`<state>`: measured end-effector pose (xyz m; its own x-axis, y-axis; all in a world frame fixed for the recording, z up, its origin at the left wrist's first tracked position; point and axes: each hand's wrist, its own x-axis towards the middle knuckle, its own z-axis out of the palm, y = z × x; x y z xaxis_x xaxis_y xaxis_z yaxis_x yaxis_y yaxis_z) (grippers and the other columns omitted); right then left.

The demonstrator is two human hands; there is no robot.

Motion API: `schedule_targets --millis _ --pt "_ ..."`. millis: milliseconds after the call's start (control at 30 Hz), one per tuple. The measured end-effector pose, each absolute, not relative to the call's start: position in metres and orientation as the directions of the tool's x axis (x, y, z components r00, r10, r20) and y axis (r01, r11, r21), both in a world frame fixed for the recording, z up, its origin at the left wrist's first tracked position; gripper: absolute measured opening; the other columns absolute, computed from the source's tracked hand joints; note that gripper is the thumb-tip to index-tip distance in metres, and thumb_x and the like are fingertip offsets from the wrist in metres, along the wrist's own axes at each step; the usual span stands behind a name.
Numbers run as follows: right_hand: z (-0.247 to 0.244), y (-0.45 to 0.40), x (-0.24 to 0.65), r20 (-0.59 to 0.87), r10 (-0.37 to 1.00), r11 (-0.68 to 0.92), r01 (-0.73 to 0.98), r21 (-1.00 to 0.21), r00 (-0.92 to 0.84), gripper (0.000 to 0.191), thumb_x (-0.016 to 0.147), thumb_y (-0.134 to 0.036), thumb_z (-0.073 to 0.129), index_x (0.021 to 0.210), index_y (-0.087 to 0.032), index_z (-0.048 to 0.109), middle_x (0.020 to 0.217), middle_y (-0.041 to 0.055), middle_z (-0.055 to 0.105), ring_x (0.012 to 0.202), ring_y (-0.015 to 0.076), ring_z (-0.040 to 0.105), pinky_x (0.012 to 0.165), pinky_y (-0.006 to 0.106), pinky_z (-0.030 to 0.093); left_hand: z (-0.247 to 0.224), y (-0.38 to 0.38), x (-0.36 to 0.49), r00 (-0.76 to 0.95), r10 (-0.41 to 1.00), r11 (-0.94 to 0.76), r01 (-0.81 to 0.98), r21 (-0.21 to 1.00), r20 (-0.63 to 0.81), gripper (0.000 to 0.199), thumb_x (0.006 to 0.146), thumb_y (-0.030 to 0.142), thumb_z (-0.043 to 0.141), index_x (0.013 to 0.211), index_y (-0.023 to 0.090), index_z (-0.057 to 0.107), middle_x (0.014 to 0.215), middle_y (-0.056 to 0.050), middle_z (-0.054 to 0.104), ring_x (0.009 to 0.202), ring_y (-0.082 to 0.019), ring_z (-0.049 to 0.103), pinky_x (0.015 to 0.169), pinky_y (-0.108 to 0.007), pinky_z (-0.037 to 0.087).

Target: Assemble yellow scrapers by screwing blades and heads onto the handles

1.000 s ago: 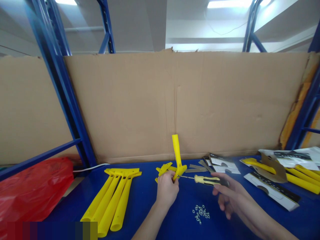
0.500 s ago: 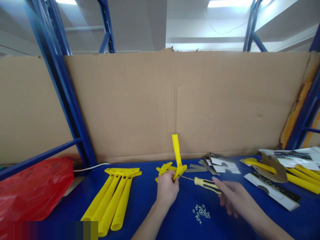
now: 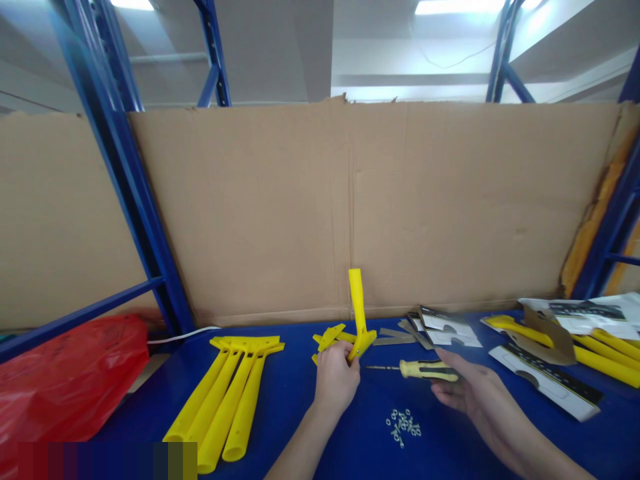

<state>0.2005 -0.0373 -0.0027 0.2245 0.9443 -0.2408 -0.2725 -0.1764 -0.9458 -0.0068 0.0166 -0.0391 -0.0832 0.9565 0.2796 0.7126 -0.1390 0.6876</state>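
Note:
My left hand (image 3: pixel 337 379) is closed around the head of a yellow scraper handle (image 3: pixel 357 300), whose tube points up. In my right hand (image 3: pixel 465 387) is a screwdriver (image 3: pixel 427 370) with a cream and black grip, its shaft pointing left. The tip is a short gap away from the yellow head. Small yellow pieces (image 3: pixel 330 335) lie just behind my left hand. Between my forearms, a scatter of small screws and nuts (image 3: pixel 403 427) rests on the blue table (image 3: pixel 290 413).
Several yellow handles (image 3: pixel 235 400) lie side by side at left, near a red plastic bag (image 3: pixel 75 380). Thin metal blades (image 3: pixel 395 337), printed cards (image 3: pixel 450 328) and packaged yellow scrapers (image 3: pixel 605 357) lie at right. A cardboard panel (image 3: pixel 400 200) stands behind.
The screwdriver has pulled back to the right, away from the yellow head, and its shaft is more level. My left hand and the yellow handle have shifted slightly right.

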Motion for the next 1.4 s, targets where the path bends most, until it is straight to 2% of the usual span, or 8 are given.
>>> schedule_targets --millis 100,200,500,667,967,1133,1233,1400 --pt "0.002 -0.037 0.206 -0.154 0.952 -0.076 -0.282 -0.956 0.265 0.029 0.061 -0.034 0.079 0.075 -0.012 0.066 0.065 0.0047 0.069 0.054 0.0157 0.066 0.052 0.022 0.058 -0.039 0.017 -0.007 -0.085 0.957 -0.138 0.706 0.694 0.276 0.013 0.072 0.005 0.061 0.07 0.017 0.065 0.065 0.001 0.063 0.061 -0.011 0.055 0.06 -0.023 0.034" --pt "0.007 -0.038 0.207 -0.126 0.951 -0.031 -0.318 -0.948 0.282 0.034 0.055 -0.032 0.082 0.076 -0.01 0.067 0.065 0.0043 0.069 0.054 0.0168 0.066 0.052 0.023 0.059 -0.04 0.018 -0.007 -0.076 0.958 -0.146 0.703 0.696 0.278 0.013 0.072 0.005 0.06 0.07 0.017 0.064 0.065 0.001 0.063 0.061 -0.011 0.054 0.059 -0.022 0.033" --pt "0.004 -0.041 0.194 -0.146 0.966 -0.067 -0.336 -0.939 0.214 0.036 0.048 -0.035 0.088 0.066 -0.011 0.068 0.065 0.0026 0.069 0.056 0.0156 0.066 0.055 0.023 0.06 -0.042 0.019 -0.007 -0.078 0.956 -0.144 0.711 0.688 0.281 0.013 0.071 0.005 0.06 0.07 0.017 0.064 0.064 0.001 0.064 0.059 -0.011 0.053 0.058 -0.023 0.033" --pt "-0.001 -0.039 0.192 -0.103 0.98 -0.041 -0.332 -0.942 0.172 0.034 0.056 -0.04 0.084 0.069 -0.012 0.069 0.069 0.0017 0.069 0.066 0.0148 0.066 0.066 0.023 0.061 -0.042 0.019 -0.007 -0.075 0.955 -0.147 0.718 0.681 0.286 0.012 0.072 0.007 0.061 0.07 0.017 0.064 0.064 0.002 0.063 0.059 -0.011 0.053 0.058 -0.023 0.032" --pt "-0.003 -0.035 0.19 -0.079 0.983 -0.019 -0.34 -0.94 0.165 0.036 0.054 -0.043 0.084 0.067 -0.013 0.069 0.072 0.0018 0.069 0.067 0.015 0.066 0.068 0.025 0.062 -0.041 0.019 -0.007 -0.082 0.959 -0.134 0.713 0.688 0.272 0.013 0.072 0.005 0.061 0.071 0.018 0.065 0.067 0.001 0.065 0.062 -0.012 0.057 0.061 -0.023 0.035" --pt "-0.003 -0.036 0.188 -0.076 0.985 -0.024 -0.312 -0.95 0.156 0.039 0.054 -0.045 0.083 0.072 -0.013 0.069 0.074 0.0019 0.069 0.068 0.0154 0.067 0.07 0.026 0.062 -0.041 0.019 -0.008 -0.085 0.96 -0.128 0.713 0.689 0.267 0.013 0.072 0.005 0.062 0.069 0.017 0.065 0.065 0.001 0.064 0.061 -0.011 0.056 0.06 -0.023 0.034" --pt "-0.003 -0.037 0.185 -0.043 0.977 0.005 -0.224 -0.974 0.21 0.039 0.054 -0.047 0.081 0.069 -0.015 0.064 0.066 -0.0001 0.066 0.061 0.0157 0.066 0.062 0.027 0.062 -0.042 0.02 -0.008 -0.08 0.96 -0.132 0.714 0.688 0.268 0.012 0.072 0.006 0.061 0.069 0.017 0.064 0.064 0.001 0.063 0.06 -0.011 0.055 0.059 -0.023 0.033" --pt "-0.004 -0.042 0.184 0.124 0.943 0.087 0.131 -0.988 0.31 0.04 0.063 -0.054 0.07 0.057 -0.021 0.049 0.042 -0.0036 0.055 0.046 0.0172 0.063 0.046 0.027 0.059 -0.042 0.02 -0.009 -0.077 0.962 -0.129 0.717 0.685 0.262 0.012 0.073 0.006 0.06 0.069 0.017 0.064 0.062 0.002 0.061 0.058 -0.011 0.053 0.058 -0.023 0.032"
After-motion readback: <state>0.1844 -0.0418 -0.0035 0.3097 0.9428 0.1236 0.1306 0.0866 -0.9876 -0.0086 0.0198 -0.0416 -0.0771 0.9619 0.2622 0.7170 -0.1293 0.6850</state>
